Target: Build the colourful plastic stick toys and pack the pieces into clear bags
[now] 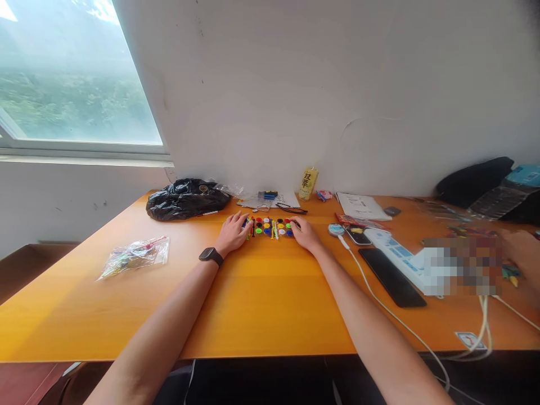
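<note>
Small coloured round pieces [266,225] lie in rows on the table between my two hands, in red, white, green, yellow, blue and black. Thin stick-like pieces [274,230], some yellow and white, stand among them. My left hand [232,232] rests at the left end of the rows, fingers stretched out and touching the outermost pieces. At the right end is my right hand [305,233], its fingers apart against the edge pieces. Neither hand visibly grips anything, though some fingertips are hard to make out. A dark watch [211,256] is on my left wrist.
A clear bag of coloured parts [135,256] lies left on the table [265,304]. Behind are a black plastic bag [185,198], a yellow packet [308,183] and papers [363,206]. Rightward lie a black phone [392,277], a power strip [396,256], cables and another person's blurred hand [521,253].
</note>
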A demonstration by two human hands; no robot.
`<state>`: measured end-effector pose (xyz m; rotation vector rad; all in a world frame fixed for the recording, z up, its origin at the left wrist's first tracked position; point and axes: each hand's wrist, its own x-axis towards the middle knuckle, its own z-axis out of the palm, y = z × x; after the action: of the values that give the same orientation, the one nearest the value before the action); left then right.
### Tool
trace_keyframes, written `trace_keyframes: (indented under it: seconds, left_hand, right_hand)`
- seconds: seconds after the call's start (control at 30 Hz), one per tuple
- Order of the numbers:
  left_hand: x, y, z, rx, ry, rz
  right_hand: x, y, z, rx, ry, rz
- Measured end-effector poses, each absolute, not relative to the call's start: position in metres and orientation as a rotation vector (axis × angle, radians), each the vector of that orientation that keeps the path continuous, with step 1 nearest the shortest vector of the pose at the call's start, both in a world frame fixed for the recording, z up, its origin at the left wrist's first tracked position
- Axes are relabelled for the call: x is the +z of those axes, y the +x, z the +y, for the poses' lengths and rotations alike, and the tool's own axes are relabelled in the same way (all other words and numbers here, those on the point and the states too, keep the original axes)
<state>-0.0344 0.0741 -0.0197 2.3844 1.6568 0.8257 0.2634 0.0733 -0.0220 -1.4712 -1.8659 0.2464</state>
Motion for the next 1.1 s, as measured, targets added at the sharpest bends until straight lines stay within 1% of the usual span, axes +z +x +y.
trace_keyframes:
  seconds: [0.2,0.33,0.57,0.7,0.87,1.1]
  left_hand:
    - [-0.017,-0.031,0.071,0.855,2.413,1.656]
    - [-0.011,-0.027,0.064,0.896,2.528,1.595]
    - [-0.005,-0.002,0.048,0.986,2.666,1.403]
    - [-0.005,0.012,0.044,0.916,2.827,1.219]
    - [-0.007,0.013,0.053,0.778,2.990,1.135]
    - [-0.008,0.014,0.056,0.617,3.016,1.087]
  right_hand:
    - [-0.022,0.256,0.068,0.206,-1.439,-1.919]
    - [-0.023,0.252,0.065,0.159,-1.454,-2.074]
    - [-0.013,0.242,0.053,-0.060,-1.387,-2.255]
    - [-0.005,0.239,0.052,-0.089,-1.330,-2.378]
    - [-0.005,0.238,0.056,-0.099,-1.320,-2.375]
    - [-0.016,0.243,0.063,0.049,-1.345,-2.398]
